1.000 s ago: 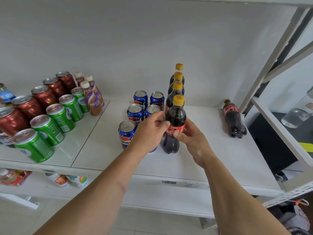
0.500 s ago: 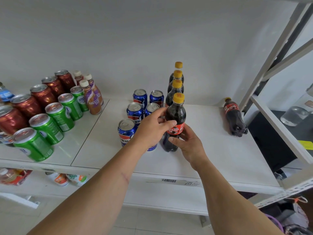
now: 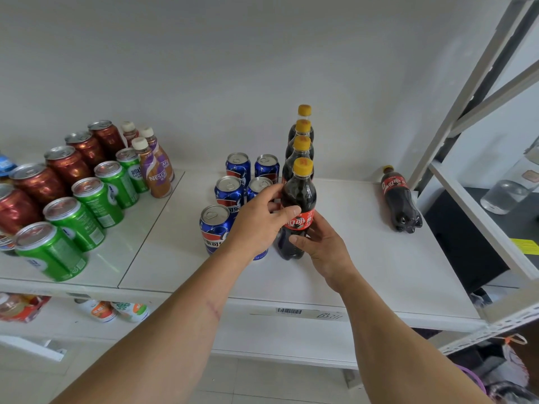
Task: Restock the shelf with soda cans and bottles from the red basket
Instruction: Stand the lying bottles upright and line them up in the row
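A dark cola bottle [image 3: 300, 193] with a yellow cap stands upright at the front of a row of like bottles [image 3: 302, 141] on the white shelf [image 3: 364, 258]. My left hand [image 3: 259, 223] wraps its left side, thumb across the red label. My right hand [image 3: 320, 246] holds its lower right side. Blue soda cans [image 3: 230, 191] stand in two rows just left of the bottle, partly hidden by my left hand. Another cola bottle [image 3: 399, 199] lies on its side at the shelf's right. The red basket is out of view.
Green cans [image 3: 75, 217], dark red cans [image 3: 38, 182] and small coffee bottles [image 3: 154, 173] fill the shelf's left part. A slanted metal upright [image 3: 455, 100] bounds the right end. Bare shelf lies between the standing bottles and the lying one. Packets sit on the shelf below.
Both hands stay on the front bottle. My left thumb has slid further across the label and the bottle has shifted slightly on the shelf.
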